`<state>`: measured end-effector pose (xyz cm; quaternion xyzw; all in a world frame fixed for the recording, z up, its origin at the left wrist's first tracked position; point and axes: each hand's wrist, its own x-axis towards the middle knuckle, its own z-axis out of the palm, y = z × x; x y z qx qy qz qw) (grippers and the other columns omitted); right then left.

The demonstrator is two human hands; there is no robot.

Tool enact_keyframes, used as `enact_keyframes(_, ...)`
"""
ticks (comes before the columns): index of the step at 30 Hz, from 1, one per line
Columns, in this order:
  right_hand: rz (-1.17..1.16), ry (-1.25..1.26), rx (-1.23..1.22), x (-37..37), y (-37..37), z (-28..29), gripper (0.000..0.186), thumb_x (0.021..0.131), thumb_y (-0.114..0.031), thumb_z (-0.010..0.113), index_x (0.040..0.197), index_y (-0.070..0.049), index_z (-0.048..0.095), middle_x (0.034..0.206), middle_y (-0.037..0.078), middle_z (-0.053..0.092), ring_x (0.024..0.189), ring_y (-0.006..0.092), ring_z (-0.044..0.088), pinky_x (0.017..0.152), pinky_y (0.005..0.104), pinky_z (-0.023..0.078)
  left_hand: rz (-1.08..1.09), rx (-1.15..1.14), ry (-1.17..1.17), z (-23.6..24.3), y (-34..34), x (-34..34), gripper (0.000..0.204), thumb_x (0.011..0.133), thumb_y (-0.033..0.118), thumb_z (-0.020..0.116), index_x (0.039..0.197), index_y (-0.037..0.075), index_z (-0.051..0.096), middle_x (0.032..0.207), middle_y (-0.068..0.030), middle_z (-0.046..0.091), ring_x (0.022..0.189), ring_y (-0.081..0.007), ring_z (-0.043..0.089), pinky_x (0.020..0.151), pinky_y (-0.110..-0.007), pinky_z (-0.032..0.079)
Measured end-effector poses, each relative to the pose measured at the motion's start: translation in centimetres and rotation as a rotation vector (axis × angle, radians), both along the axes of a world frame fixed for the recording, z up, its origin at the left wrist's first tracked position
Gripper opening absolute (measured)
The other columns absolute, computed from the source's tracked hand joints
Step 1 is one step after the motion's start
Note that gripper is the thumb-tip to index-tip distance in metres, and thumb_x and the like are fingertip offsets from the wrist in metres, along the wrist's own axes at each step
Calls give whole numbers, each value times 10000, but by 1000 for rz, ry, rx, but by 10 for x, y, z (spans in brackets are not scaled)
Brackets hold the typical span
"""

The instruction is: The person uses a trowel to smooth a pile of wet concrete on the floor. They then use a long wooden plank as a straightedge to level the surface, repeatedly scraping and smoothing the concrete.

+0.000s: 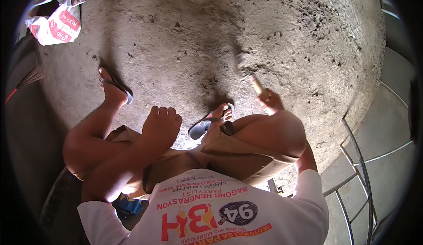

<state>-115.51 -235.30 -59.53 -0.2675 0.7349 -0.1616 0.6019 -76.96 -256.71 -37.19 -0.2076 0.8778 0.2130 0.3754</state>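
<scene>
My right hand (pixel 269 100) grips the pale handle (pixel 257 85) of a tool, seemingly a trowel or scraper, whose metal end (pixel 240 59) is blurred over the rough, pitted concrete floor (pixel 176 46). My left hand (pixel 161 126) is raised between my knees, back upward, fingers curled; what is under them, if anything, is hidden. My feet in dark flip-flops (pixel 116 86) rest on the concrete either side of my hands, beneath and beyond them.
A crumpled red and white sack (pixel 55 26) lies at the upper left, with a broom-like bundle (pixel 30 76) below it. Bent metal bars (pixel 361 157) lie on smoother grey flooring at the right. A blue package (pixel 130 205) shows beside me at the lower left.
</scene>
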Motion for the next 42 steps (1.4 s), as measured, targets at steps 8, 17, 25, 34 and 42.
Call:
enact_keyframes(8, 8, 282, 602, 22, -8, 10, 253, 893, -299, 727, 1037, -102, 657, 734, 42, 639, 560, 149, 570, 507, 354, 450, 14, -62, 44, -10, -14, -5, 318, 883, 307, 662, 1103, 78, 646, 1075, -110, 630, 1022, -266, 620, 900, -452, 461)
enact_keyframes(17, 358, 13, -91, -6, 25, -24, 358, 864, -321, 760, 1139, -111, 669, 802, 44, 669, 639, 134, 592, 566, 343, 482, 12, -94, 50, -5, -32, -33, 291, 887, 307, 666, 1069, 83, 636, 1031, -100, 633, 970, -270, 636, 833, -444, 480)
enact_keyframes(25, -437, 31, -12, -170, -23, 43, 103, 910, -212, 688, 895, -130, 628, 630, -40, 515, 466, 66, 460, 392, 245, 384, 14, -182, 73, 10, -52, -39, 329, 894, 328, 654, 1102, 74, 623, 1056, -111, 634, 1007, -273, 639, 870, -465, 493)
enact_keyframes(34, -562, -243, -319, -114, -189, 78, 187, 956, -238, 634, 988, -87, 528, 634, -13, 494, 445, 109, 494, 370, 287, 416, -53, -300, 404, 121, -88, -150, 359, 909, 296, 630, 1165, 47, 601, 1107, -134, 621, 982, -285, 641, 905, -426, 474)
enact_keyframes(42, 132, -270, -583, 118, -397, 33, 360, 871, -209, 685, 1107, 26, 549, 840, 113, 637, 653, 201, 639, 511, 358, 544, -197, -183, 652, 101, -110, -218, 239, 808, 213, 685, 966, 38, 645, 932, -96, 662, 858, -263, 672, 761, -432, 500)
